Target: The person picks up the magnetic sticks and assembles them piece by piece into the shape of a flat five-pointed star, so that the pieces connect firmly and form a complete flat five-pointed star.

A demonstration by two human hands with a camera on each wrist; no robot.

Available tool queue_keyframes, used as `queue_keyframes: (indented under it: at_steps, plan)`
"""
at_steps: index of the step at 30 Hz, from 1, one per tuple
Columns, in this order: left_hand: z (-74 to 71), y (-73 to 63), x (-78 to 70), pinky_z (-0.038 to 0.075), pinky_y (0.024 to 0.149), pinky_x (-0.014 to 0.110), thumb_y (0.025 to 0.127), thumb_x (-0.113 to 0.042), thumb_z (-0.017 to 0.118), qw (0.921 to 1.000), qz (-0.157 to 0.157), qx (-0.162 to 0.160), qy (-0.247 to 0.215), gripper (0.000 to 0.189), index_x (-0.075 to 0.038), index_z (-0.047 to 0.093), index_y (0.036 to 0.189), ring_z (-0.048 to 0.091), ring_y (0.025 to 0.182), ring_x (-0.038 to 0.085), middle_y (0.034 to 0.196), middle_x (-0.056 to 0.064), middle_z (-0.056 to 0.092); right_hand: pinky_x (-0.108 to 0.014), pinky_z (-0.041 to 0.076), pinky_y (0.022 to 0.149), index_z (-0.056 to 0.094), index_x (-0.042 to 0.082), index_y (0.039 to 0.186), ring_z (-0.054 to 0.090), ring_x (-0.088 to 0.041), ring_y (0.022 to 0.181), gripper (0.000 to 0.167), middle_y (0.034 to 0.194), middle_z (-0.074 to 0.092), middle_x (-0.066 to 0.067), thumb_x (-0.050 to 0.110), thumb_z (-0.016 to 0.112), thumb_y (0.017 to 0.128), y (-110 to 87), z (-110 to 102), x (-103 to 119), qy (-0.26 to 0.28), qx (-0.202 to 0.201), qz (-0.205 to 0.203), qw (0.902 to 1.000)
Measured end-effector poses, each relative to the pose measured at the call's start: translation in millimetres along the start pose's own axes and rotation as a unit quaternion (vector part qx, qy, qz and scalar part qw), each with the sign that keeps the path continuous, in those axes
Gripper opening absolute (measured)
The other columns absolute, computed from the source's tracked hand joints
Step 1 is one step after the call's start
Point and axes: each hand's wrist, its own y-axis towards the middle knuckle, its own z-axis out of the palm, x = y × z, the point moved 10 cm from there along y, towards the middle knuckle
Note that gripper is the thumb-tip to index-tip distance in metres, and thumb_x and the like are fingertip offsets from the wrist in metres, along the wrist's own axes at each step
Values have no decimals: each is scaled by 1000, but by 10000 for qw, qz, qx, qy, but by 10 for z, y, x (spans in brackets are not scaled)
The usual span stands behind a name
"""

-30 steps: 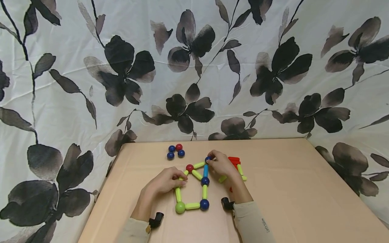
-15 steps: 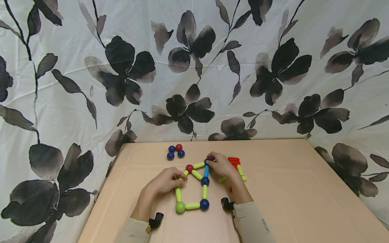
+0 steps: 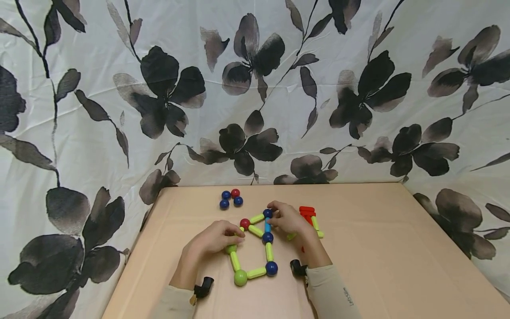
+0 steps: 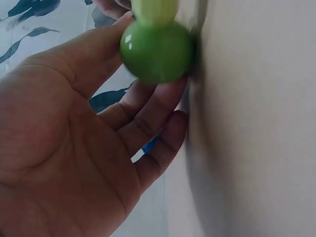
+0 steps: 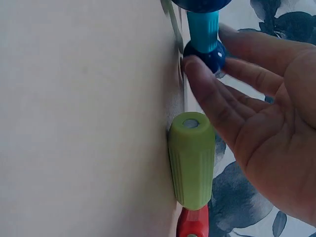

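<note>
Balls and short rods are joined into a frame on the table. My left hand [image 3: 219, 237] grips the frame's left side, its fingers curled round a green ball [image 4: 158, 52] with a yellow-green rod [image 4: 155, 11]. My right hand [image 3: 288, 218] pinches the far blue ball [image 3: 268, 214] between thumb and fingers. A light blue rod [image 3: 268, 226] links it to another blue ball [image 3: 268, 238]. Beside my left fingertips is a red ball [image 3: 245, 223]. Toward me, a larger green ball [image 3: 241, 278] and a blue ball [image 3: 272, 268] form the near corners, joined by a rod [image 3: 256, 273].
Several loose balls, including a red ball [image 3: 235, 192] and a blue ball [image 3: 224, 204], lie near the table's [image 3: 382, 248] far edge. Red rods [image 3: 307, 210] and yellow-green rods [image 3: 317, 226] lie right of my right hand. Patterned cloth [image 3: 255, 97] hangs behind.
My right hand and the far blue ball have moved left. The red ball has shifted left and nearer, while the frame's near side has swung right and tilted. A green ball now shows beneath my left hand.
</note>
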Motion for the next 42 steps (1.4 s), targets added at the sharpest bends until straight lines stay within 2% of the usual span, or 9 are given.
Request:
queue_keyframes:
  at_steps: [8, 13, 17, 21, 24, 26, 29, 34, 42]
  plan:
    - [38, -81, 12, 44, 59, 22, 99, -15, 71, 9966, -179, 484, -644, 20, -9, 79, 117, 55, 66, 14, 99, 2, 74, -39, 57, 86, 60, 17, 144, 62, -23, 103, 50, 124, 61, -11, 20, 75, 97, -35, 73, 89, -605, 394, -354, 9968]
    - [31, -84, 8, 41, 57, 20, 100, -14, 70, 9959, -143, 500, -743, 23, -9, 78, 120, 51, 62, 12, 100, 4, 73, -35, 54, 79, 69, 18, 133, 59, -22, 94, 38, 105, 65, -6, 18, 77, 95, -127, 65, 180, -501, 805, -529, 9941]
    - [-3, -70, 7, 41, 61, 21, 99, -13, 70, 9981, 31, 274, -553, 22, -9, 79, 119, 53, 73, 15, 99, 5, 66, -30, 50, 68, 76, 14, 122, 59, -20, 83, 30, 90, 67, -4, 15, 80, 92, -219, 108, 211, -264, 1401, -572, 9881]
    - [-55, -21, -16, 41, 70, 27, 97, -13, 73, 9992, 290, -245, -86, 23, -14, 80, 118, 50, 89, 21, 101, 8, 53, -27, 46, 65, 79, 16, 117, 57, -18, 77, 28, 83, 67, -3, 16, 83, 89, -272, 183, 228, -319, 1788, -647, 9812]
    - [-54, 29, -73, 46, 94, 38, 97, -16, 74, 9964, 510, -569, 370, 30, -18, 76, 127, 51, 114, 28, 122, 13, 53, -26, 46, 66, 79, 17, 117, 57, -16, 77, 28, 84, 67, -1, 17, 83, 89, -280, 233, 253, -515, 1829, -681, 9794]
    - [-22, 58, -104, 41, 111, 53, 99, -17, 71, 9951, 570, -605, 535, 38, -18, 70, 136, 45, 135, 35, 144, 17, 48, -25, 47, 67, 79, 18, 117, 57, -14, 77, 28, 85, 67, 2, 18, 83, 89, -276, 248, 267, -628, 1788, -636, 9798]
    - [30, 74, -104, 31, 120, 62, 102, -18, 66, 9958, 495, -506, 585, 43, -18, 62, 145, 38, 150, 38, 160, 18, 41, -25, 48, 67, 79, 17, 118, 58, -14, 77, 29, 87, 68, 3, 17, 83, 89, -267, 256, 291, -702, 1726, -573, 9808]
    - [3, 51, -55, 44, 112, 50, 104, -19, 65, 9964, 333, -561, 539, 38, -19, 65, 141, 56, 128, 25, 141, 6, 57, -28, 52, 74, 78, 17, 123, 60, -17, 85, 32, 94, 72, 4, 15, 81, 91, -237, 248, 314, -747, 1578, -589, 9829]
    - [-112, -3, 16, 45, 69, 26, 99, -29, 72, 9967, 161, -629, 494, 12, -23, 82, 103, 56, 79, 12, 89, -6, 65, -32, 56, 87, 75, 14, 120, 63, -14, 91, 27, 101, 73, 3, 10, 78, 93, -121, 292, 379, -1053, 978, -996, 9846]
